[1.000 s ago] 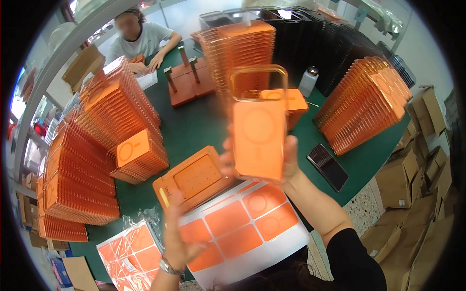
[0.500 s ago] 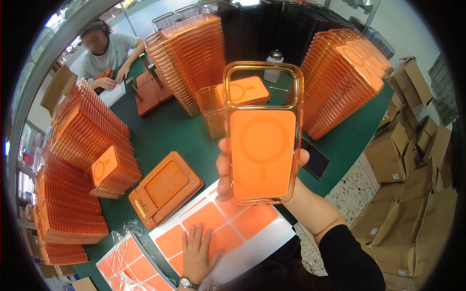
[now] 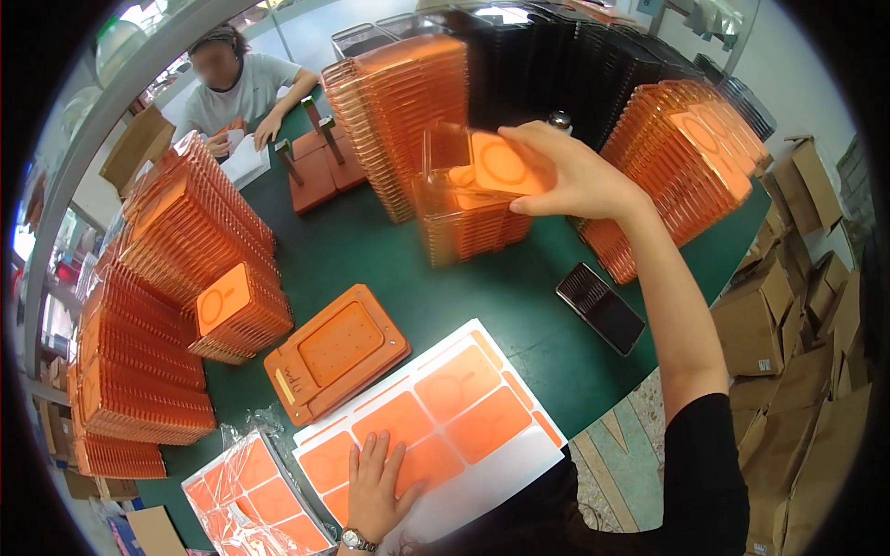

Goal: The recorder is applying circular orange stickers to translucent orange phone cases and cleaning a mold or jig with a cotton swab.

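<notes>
My right hand [image 3: 565,171] grips a clear, orange-framed phone case [image 3: 499,165] by its near right end. An orange panel with a ring mark covers part of the case, which is smeared by motion. It is held just over a short stack of similar cases [image 3: 482,227]; whether the two touch, I cannot tell. Flat on a white sheet of orange stickers [image 3: 487,422] rests my left hand [image 3: 375,482], fingers spread, with a watch at the wrist. Beyond that sheet lies an orange fixture plate [image 3: 338,347] with a recessed rectangular bed.
Tall stacks of orange cases stand at the left [image 3: 148,371], back [image 3: 408,102] and right [image 3: 677,167]. A dark phone [image 3: 601,308] lies on the green table [image 3: 445,301]. Plastic-wrapped sticker sheets [image 3: 255,496] sit front left. A co-worker [image 3: 246,97] sits across; cardboard boxes [image 3: 788,371] are at right.
My right hand has carried the phone case from upright before me to the short stack at the back, tilting it down flatter. My left hand stays on the sticker sheet. The view has shifted slightly.
</notes>
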Demonstrator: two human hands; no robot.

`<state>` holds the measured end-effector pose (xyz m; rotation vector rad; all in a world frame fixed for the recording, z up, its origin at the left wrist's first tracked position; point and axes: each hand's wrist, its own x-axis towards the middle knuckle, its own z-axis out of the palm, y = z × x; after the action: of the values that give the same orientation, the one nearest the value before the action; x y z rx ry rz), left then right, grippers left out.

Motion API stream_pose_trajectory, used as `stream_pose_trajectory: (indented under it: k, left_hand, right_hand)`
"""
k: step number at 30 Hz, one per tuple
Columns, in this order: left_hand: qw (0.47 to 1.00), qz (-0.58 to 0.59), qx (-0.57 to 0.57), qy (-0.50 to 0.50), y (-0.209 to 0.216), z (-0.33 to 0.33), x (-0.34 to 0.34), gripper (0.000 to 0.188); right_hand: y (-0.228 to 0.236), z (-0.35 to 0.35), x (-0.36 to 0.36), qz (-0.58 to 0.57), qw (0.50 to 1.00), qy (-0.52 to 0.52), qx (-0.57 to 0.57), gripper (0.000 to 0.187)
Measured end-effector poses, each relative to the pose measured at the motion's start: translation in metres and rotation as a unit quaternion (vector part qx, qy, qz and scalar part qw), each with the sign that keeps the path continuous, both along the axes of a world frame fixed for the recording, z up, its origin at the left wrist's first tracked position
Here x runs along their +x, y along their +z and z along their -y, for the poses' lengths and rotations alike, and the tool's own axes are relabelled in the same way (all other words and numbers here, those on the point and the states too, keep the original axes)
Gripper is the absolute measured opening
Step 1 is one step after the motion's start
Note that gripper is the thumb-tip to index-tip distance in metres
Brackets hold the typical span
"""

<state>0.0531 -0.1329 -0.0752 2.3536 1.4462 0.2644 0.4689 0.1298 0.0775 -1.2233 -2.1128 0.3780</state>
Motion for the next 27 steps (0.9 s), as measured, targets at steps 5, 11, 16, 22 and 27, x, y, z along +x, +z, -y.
stream_pose_trajectory:
  k: [5,11,16,22,27]
  left_hand:
    - [1.0,0.012,0.002,0.009,0.001,-0.001,0.002,0.071]
    - [1.0,0.019,0.011,0.01,0.003,-0.003,0.003,0.069]
    - [1.0,0.019,0.013,0.006,0.002,-0.003,0.002,0.069]
    - [1.0,0.018,0.015,0.009,0.001,-0.002,0.003,0.068]
    - [1.0,0.014,0.016,0.011,0.002,-0.001,0.002,0.068]
  right_hand:
    - [-0.004,-0.036,-0.022,0.168,0.981,0.033,-0.087,0.088]
    - [0.017,-0.036,-0.023,0.251,0.95,0.013,-0.186,0.091]
    - [0.02,-0.037,-0.029,0.268,0.944,-0.002,-0.191,0.09]
    - [0.019,-0.048,-0.035,0.316,0.933,0.002,-0.174,0.095]
    - [0.019,-0.057,-0.029,0.333,0.916,-0.021,-0.223,0.098]
